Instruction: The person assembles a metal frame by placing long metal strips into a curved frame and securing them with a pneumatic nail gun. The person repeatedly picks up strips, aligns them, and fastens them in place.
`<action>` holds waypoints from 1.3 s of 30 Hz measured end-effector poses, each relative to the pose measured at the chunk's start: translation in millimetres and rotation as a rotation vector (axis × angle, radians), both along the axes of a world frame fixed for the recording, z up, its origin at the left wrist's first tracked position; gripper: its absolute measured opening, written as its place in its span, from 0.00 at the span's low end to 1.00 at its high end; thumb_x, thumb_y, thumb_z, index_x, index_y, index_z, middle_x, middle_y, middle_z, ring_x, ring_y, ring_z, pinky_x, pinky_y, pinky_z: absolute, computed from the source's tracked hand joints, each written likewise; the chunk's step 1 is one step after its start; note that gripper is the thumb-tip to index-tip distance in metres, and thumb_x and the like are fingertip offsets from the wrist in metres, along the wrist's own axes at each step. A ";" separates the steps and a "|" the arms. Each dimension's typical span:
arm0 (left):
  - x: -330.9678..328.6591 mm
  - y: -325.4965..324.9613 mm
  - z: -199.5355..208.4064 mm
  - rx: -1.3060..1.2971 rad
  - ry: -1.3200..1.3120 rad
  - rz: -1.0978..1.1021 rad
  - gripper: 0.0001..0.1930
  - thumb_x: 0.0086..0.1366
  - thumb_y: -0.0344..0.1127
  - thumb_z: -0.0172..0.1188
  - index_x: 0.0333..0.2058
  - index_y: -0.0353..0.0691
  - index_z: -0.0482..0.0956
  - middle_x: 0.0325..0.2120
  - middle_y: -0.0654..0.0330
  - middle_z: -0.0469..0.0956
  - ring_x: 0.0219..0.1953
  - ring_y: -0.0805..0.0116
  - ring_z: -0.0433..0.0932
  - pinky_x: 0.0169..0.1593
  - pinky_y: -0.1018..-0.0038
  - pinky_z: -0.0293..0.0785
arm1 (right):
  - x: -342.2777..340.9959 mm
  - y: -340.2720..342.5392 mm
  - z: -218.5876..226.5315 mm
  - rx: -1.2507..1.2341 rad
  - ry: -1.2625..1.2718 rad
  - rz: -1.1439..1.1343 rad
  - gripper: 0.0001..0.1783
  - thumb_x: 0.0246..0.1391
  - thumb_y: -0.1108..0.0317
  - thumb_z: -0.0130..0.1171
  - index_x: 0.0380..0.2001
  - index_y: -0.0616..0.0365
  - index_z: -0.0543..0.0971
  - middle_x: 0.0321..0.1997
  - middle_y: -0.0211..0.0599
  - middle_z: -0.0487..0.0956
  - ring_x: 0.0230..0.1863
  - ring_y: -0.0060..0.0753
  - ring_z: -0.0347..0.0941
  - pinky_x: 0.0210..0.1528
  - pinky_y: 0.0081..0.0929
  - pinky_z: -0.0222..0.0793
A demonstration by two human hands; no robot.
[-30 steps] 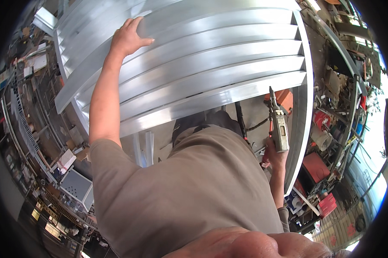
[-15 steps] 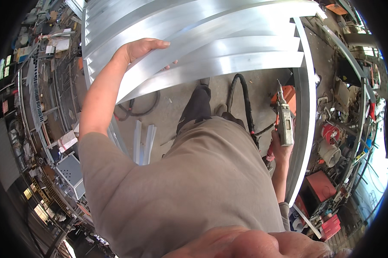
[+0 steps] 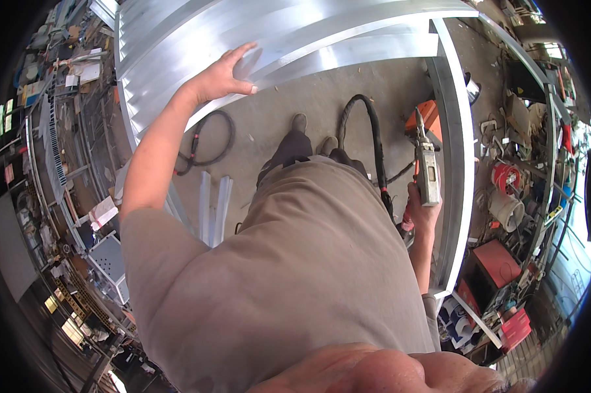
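My left hand (image 3: 218, 80) is spread, thumb and fingers apart, at the near edge of shiny metal slats (image 3: 367, 54). Its fingers overlap a slat; whether they touch it I cannot tell. The slats run across a light metal frame, whose right side rail (image 3: 462, 164) comes back past my right arm. Low on the right, my right hand (image 3: 424, 213) grips a grey handheld welding gun (image 3: 428, 175) just inside that rail. The gun's narrow nozzle points away from me, up to an orange box. My right fingers are partly hidden behind its body.
A thick black hose (image 3: 376, 141) loops over the floor near my feet, and a coiled cable (image 3: 232, 139) lies farther left. Loose metal strips (image 3: 223, 206) lie beside my left side. Behind the gun stands an orange box (image 3: 429, 116). Cluttered shelving and a red cabinet (image 3: 495, 265) flank me.
My left hand has gone from holding a slat's near edge to spread fingers. The near slats sit farther away in the picture, exposing more floor. My right hand still holds the welding gun.
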State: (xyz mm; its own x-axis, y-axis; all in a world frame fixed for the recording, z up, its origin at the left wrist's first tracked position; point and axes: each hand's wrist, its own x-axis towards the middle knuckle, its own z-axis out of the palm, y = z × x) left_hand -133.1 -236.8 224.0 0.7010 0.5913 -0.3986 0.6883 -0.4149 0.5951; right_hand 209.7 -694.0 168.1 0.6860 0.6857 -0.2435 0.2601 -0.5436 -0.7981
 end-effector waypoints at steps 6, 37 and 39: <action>-5.1 -30.3 -29.2 0.538 0.032 -0.006 0.61 0.47 0.45 0.79 0.78 0.54 0.51 0.57 0.51 0.71 0.60 0.48 0.72 0.67 0.57 0.70 | -4.2 1.4 -6.1 0.033 -0.104 0.064 0.38 0.55 0.75 0.63 0.71 0.55 0.70 0.49 0.34 0.83 0.43 0.23 0.77 0.51 0.26 0.75; -66.8 -60.1 -209.3 1.068 -0.087 0.137 0.39 0.50 0.37 0.73 0.64 0.59 0.73 0.53 0.70 0.71 0.54 0.66 0.74 0.59 0.59 0.64 | -79.4 114.5 23.6 -0.121 -0.016 0.034 0.21 0.59 0.74 0.69 0.56 0.60 0.79 0.47 0.33 0.83 0.43 0.25 0.79 0.46 0.29 0.77; -69.0 -59.7 -209.9 1.084 -0.088 0.143 0.38 0.50 0.37 0.72 0.64 0.59 0.74 0.53 0.70 0.72 0.53 0.66 0.75 0.59 0.60 0.65 | -81.8 118.9 23.4 -0.123 -0.005 0.031 0.21 0.60 0.75 0.68 0.56 0.60 0.79 0.47 0.32 0.83 0.42 0.23 0.79 0.45 0.27 0.77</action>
State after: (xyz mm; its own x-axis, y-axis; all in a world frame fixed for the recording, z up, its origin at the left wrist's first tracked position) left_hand -202.1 -296.5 14.1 0.5989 0.6753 0.4304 0.7444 -0.6676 0.0116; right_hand 127.8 -575.1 191.5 0.6666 0.6715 -0.3236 0.2820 -0.6290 -0.7244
